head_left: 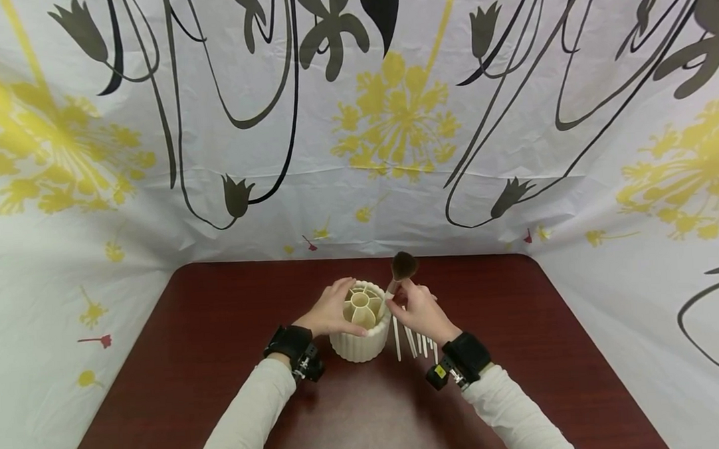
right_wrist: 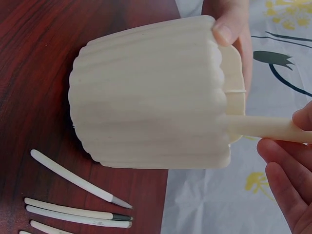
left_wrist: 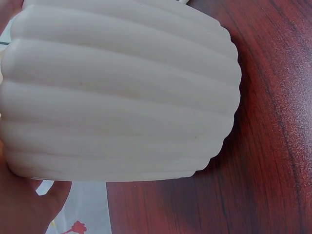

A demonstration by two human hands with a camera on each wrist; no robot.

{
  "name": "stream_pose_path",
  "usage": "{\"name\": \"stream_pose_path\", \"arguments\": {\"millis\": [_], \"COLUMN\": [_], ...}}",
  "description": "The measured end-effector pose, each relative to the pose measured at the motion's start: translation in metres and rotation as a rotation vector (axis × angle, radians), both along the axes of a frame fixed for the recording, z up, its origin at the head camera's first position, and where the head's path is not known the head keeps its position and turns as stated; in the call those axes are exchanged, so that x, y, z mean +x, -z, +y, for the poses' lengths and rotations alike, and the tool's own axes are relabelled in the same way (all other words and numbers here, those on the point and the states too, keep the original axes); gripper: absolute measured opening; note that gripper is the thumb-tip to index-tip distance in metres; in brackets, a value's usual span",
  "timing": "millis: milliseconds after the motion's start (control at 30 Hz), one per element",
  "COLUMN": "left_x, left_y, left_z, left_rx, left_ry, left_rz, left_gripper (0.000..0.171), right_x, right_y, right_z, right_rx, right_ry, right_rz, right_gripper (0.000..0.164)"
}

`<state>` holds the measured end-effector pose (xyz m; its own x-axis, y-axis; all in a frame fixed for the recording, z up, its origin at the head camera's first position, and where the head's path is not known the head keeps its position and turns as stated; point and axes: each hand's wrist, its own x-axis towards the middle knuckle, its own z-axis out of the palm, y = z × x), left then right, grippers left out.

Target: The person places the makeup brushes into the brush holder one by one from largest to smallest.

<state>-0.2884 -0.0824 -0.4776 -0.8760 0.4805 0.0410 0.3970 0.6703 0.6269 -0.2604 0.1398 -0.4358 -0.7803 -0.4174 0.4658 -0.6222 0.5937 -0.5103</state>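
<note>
A cream, ribbed brush holder with a divided inside stands upright on the table. My left hand grips its rim from the left, with the thumb at the near side. In the left wrist view the holder's ribbed wall fills most of the picture. My right hand pinches a makeup brush by its pale handle, dark bristles up. The right wrist view has the handle reaching over the rim, its lower end inside the holder, hidden by the wall.
Several thin, pale-handled brushes lie side by side on the dark red table, just right of the holder. Behind the table's far edge hangs a white curtain printed with flowers.
</note>
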Motion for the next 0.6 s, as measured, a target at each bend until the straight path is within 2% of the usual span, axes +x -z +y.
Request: {"name": "stream_pose_path", "arguments": {"millis": [200,600], "left_x": [0.000,-0.001], "left_y": [0.000,0.002], "left_z": [0.001,0.001], "left_rx": [-0.001,-0.010], "left_ry": [-0.004,-0.010], "left_rz": [-0.006,0.002], "left_gripper": [0.113,0.114], "right_x": [0.001,-0.002], "right_y": [0.004,0.011], "right_z": [-0.002,-0.004], "right_rx": [0.038,0.060], "right_ry": [0.013,-0.053], "right_rz": [0.005,0.008], "right_gripper": [0.022,0.021]}}
